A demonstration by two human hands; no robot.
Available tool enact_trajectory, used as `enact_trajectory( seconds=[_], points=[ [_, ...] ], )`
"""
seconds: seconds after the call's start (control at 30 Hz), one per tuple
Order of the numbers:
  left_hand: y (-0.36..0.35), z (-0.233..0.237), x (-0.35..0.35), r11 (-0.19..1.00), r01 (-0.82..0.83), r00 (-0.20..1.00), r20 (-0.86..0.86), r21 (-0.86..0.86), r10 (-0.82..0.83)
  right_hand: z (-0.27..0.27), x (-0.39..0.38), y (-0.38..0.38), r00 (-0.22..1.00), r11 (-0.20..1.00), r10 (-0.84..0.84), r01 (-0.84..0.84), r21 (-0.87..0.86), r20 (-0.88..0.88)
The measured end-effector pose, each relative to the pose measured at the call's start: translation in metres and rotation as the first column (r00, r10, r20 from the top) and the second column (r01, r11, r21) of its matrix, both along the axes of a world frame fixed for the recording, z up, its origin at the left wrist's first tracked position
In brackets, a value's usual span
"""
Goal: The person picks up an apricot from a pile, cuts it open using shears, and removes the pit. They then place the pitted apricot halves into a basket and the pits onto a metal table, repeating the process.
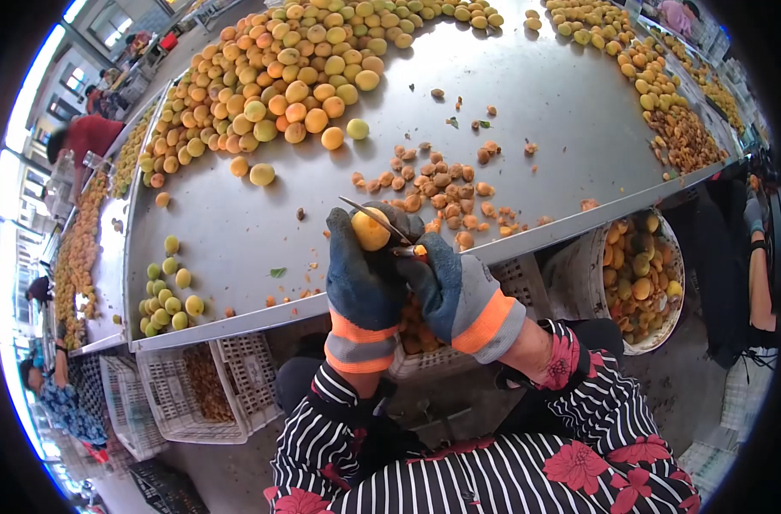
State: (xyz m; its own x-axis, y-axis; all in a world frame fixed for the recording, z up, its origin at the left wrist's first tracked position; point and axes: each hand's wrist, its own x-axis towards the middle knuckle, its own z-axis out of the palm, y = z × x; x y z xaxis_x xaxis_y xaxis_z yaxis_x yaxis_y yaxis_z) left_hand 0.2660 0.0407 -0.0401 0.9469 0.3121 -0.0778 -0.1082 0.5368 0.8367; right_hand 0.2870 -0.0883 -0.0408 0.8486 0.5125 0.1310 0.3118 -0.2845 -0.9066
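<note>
My left hand (362,278), in a dark blue work glove with an orange and grey cuff, is closed around a yellow apricot (370,231) near the table's front edge. In my gloved right hand (448,287) is a small knife (375,217), its thin blade lying across the top of the fruit. The knife's handle is mostly hidden by the fingers. A bit of orange (420,252) shows at the right fingertips. Just beyond my hands, a loose heap of brown apricot pits (442,184) lies on the metal table (236,223).
A large apricot pile (279,86) covers the back left; greener apricots (163,300) sit front left. A bucket (630,347) of apricot pieces stands right. White crates (249,377) are below the table edge. Other people, including one in red (95,135), are at neighbouring tables.
</note>
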Motion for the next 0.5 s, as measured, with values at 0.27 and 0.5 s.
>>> enact_trajectory(
  seconds=[0.27, 0.5],
  points=[
    [-0.004, 0.009, 0.000, 0.980, -0.026, 0.995, -0.102, -0.197, 0.005, -0.007, 0.003, 0.001, 0.992, 0.998, 0.010, -0.003, -0.055, 0.127],
    [0.020, -0.001, 0.000, 0.975, 0.220, 0.975, -0.039, 0.024, -0.219, -0.005, 0.004, -0.005, 0.995, 0.980, 0.057, -0.039, -0.195, 0.086]
  ],
)
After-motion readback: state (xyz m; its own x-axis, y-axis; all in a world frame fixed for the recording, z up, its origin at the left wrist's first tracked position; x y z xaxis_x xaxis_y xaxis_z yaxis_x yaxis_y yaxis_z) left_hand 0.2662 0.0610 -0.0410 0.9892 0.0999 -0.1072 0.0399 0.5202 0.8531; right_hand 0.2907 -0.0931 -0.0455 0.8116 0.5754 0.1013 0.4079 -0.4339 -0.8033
